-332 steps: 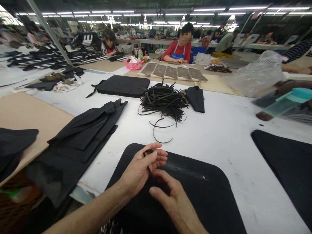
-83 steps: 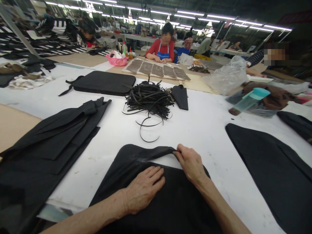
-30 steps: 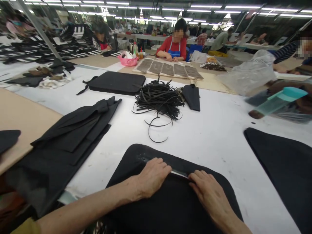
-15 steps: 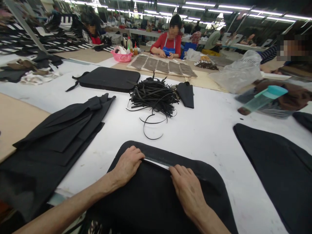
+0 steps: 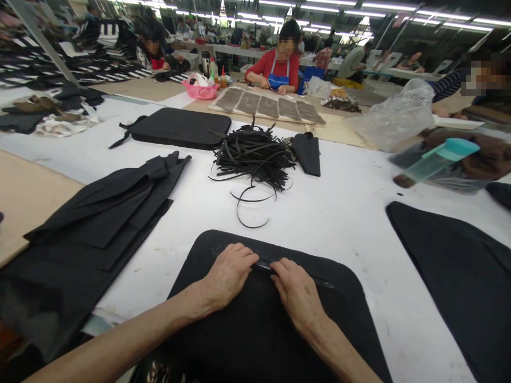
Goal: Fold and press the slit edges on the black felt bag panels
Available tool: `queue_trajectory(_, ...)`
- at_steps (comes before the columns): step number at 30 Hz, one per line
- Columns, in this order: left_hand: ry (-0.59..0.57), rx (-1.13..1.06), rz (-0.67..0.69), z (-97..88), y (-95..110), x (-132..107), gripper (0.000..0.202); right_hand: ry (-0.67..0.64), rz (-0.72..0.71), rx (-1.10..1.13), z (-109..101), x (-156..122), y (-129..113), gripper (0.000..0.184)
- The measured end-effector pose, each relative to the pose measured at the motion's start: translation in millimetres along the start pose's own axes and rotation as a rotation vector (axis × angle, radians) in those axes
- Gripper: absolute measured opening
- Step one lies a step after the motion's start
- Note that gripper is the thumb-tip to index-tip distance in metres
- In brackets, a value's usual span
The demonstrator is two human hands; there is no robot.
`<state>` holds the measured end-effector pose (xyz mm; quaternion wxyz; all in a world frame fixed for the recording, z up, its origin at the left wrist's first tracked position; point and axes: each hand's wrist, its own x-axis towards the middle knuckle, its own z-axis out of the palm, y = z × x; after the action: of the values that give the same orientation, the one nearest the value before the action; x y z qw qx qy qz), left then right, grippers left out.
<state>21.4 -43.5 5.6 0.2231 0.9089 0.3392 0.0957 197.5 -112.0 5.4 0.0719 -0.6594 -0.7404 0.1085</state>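
Both grips closed on the slit edge of a black panel

Left grip (image 5: 229, 274) and right grip (image 5: 299, 292): close together, a small gap between. Fingertips of each curl over the slit edge, thumbs tucked under; both read as pinching it. Black panel (image 5: 255, 330) lies flat beneath both grips, rounded far corners just beyond them. Slit (image 5: 263, 265) shows as a narrow, slightly shiny band between the fingertips and past the right grip.

Support: white-topped table (image 5: 327, 213). Straight ahead of the grips, apart from the panel: pile of thin black strips (image 5: 255, 157). Small black piece (image 5: 307, 153) beside its right side; black pad (image 5: 179, 127) with ties, ahead and to the left.

Left of the left grip: layered black fabric (image 5: 120, 202). Right of the right grip: second black panel (image 5: 443, 255); beyond it, a tilted bottle (image 5: 431, 162) with turquoise lid.

Farthest ahead: brown panels (image 5: 271, 103), pink basket (image 5: 202, 91), seated co-worker (image 5: 277, 69) in red with blue apron.
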Motion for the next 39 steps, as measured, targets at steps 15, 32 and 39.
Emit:
queue_trajectory(15, -0.007, 0.123, 0.122, 21.0, -8, 2, 0.020, 0.152, -0.136, 0.003, 21, -7, 18, 0.016)
queue_trajectory(32, -0.184, 0.348, 0.371, 15.5, 5, 2, 0.020, 0.122, -0.384, -0.213, 21, -15, 19, 0.026)
queue_trajectory(39, -0.200, 0.475, 0.478, 11.3, 1, -1, 0.026, 0.155, -0.419, -0.225, 17, -29, 40, 0.024)
